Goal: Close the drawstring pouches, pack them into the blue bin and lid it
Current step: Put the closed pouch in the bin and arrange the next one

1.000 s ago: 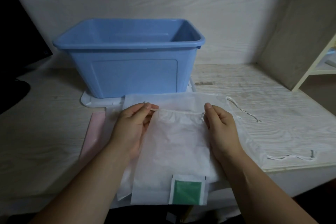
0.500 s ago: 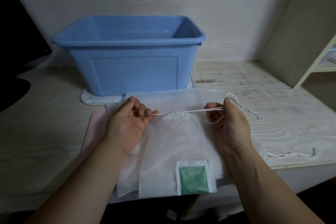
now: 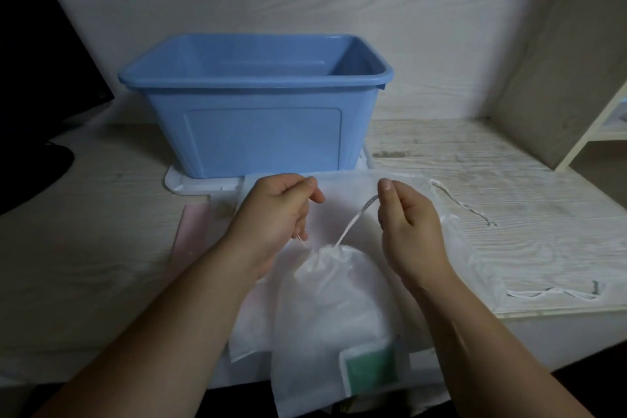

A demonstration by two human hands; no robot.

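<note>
A white drawstring pouch (image 3: pixel 334 309) with a green label (image 3: pixel 371 368) lies at the table's near edge, its mouth cinched tight. My left hand (image 3: pixel 276 214) pinches one end of its cord. My right hand (image 3: pixel 409 224) pinches the other cord (image 3: pixel 354 224), which runs taut up from the gathered mouth. More flat white pouches (image 3: pixel 451 234) lie underneath and to the right. The open blue bin (image 3: pixel 258 102) stands behind the hands, on top of a white lid (image 3: pixel 190 181).
A pink sheet (image 3: pixel 195 231) lies under the pouches on the left. Loose white cords (image 3: pixel 556 293) trail on the wooden table at right. A dark monitor (image 3: pixel 40 78) stands at far left, a pale shelf frame (image 3: pixel 597 125) at far right.
The pouch's mouth has gone from open and flat to fully gathered. Both hands pulled the cords outward, then rose toward the bin, and the pouch slid nearer to me.
</note>
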